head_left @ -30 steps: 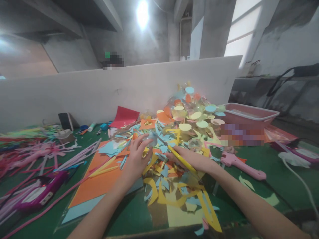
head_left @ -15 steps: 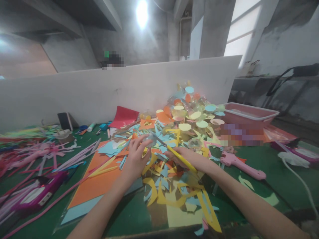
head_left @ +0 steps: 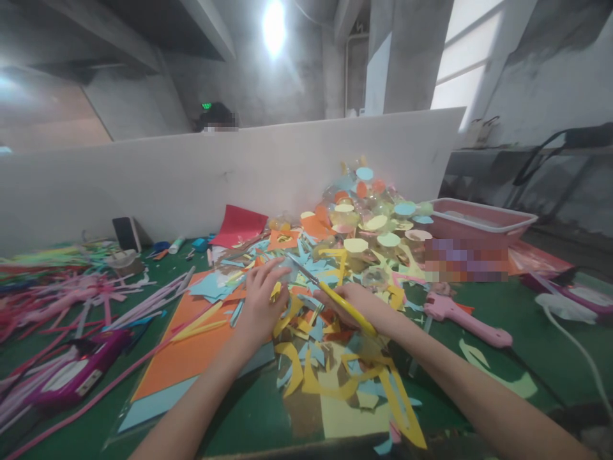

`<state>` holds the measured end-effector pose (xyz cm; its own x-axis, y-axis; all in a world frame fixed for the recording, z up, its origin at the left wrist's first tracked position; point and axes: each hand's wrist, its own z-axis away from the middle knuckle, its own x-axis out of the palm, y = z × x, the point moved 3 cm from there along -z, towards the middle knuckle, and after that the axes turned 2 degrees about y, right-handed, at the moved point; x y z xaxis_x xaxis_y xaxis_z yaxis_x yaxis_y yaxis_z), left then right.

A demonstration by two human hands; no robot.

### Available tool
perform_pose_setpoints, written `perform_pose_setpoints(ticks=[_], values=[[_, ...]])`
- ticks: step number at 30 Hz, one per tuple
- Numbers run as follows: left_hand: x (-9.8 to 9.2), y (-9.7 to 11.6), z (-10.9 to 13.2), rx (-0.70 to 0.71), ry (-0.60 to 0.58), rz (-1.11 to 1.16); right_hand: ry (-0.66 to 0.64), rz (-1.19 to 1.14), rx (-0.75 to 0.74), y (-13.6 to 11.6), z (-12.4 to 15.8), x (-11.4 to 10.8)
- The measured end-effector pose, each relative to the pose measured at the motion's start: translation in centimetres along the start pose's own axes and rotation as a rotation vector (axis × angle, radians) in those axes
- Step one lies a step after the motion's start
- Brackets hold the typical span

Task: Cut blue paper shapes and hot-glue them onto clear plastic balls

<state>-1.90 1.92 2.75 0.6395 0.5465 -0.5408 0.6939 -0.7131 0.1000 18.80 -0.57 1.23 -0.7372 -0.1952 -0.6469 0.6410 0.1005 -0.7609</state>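
Note:
My left hand [head_left: 264, 294] is curled around a clear, rounded plastic piece with pale blue on it [head_left: 288, 267]; its far side blends into the scraps behind. My right hand [head_left: 352, 303] grips a pair of scissors [head_left: 342, 300] with yellow handles. Their metal blades point up and left, close against the plastic piece; I cannot tell whether they touch it. Beneath both hands lies a heap of cut paper scraps [head_left: 330, 383] in yellow, blue and orange. Orange paper sheets [head_left: 177, 358] lie under my left forearm.
Clear plastic pieces with coloured paper discs [head_left: 355, 245] are piled at the back. A pink glue gun [head_left: 472, 322] lies right of my right hand, near a pink basin [head_left: 479, 220]. On the left are pipe cleaners [head_left: 90, 287], a purple device [head_left: 79, 374] and a phone [head_left: 126, 234].
The scissor tips have shifted very slightly up and left by the plastic piece. Both hands otherwise stay almost in place.

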Motion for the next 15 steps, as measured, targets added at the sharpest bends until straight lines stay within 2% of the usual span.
perform_pose_setpoints(ticks=[7, 15], values=[[0.14, -0.17, -0.06, 0.017, 0.000, -0.002, 0.003, -0.011, 0.007, -0.78, 0.67, -0.27], [0.21, 0.48, -0.01, 0.131, -0.007, -0.039, 0.078, -0.051, 0.052, -0.79, 0.06, -0.72]])
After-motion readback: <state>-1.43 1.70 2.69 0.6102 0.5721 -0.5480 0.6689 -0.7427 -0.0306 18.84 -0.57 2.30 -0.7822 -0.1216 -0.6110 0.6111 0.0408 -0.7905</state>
